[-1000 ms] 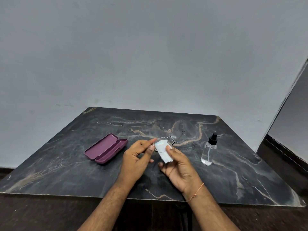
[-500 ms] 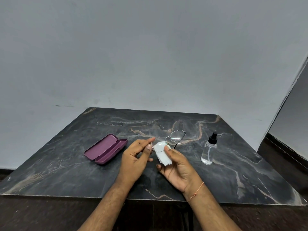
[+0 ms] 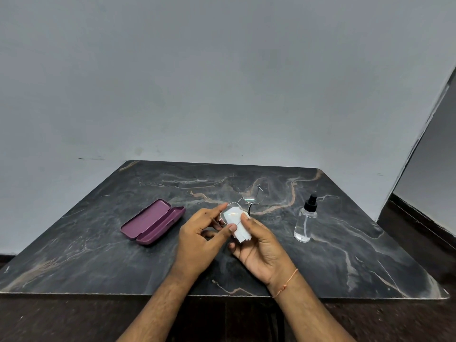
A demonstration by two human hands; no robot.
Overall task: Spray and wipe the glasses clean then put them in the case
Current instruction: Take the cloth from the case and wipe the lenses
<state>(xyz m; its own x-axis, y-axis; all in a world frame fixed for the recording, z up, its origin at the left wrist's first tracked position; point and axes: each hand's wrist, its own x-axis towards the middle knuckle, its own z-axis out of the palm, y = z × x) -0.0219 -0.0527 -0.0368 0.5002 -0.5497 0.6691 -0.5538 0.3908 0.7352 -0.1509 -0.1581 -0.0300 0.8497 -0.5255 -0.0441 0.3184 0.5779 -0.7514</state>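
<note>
Thin wire-framed glasses [image 3: 252, 195] are held above the middle of the dark marble table [image 3: 98, 255]. My left hand [image 3: 201, 239] pinches the rim of the near lens between thumb and forefinger. My right hand [image 3: 260, 246] holds a small white wiping cloth [image 3: 238, 227] against that lens, thumb pressing on top. The far lens sticks out beyond the hands. A maroon glasses case [image 3: 153, 221] lies open on the table to the left. A clear spray bottle with a black nozzle [image 3: 306, 219] stands upright to the right.
A grey wall rises right behind the table's far edge. A dark floor strip and skirting run along the right side. The table's front edge lies just under my forearms.
The glasses tilted a little, the far lens lifting up and away. My left thumb slid down along the near lens rim while the cloth stayed pressed on the lens.
</note>
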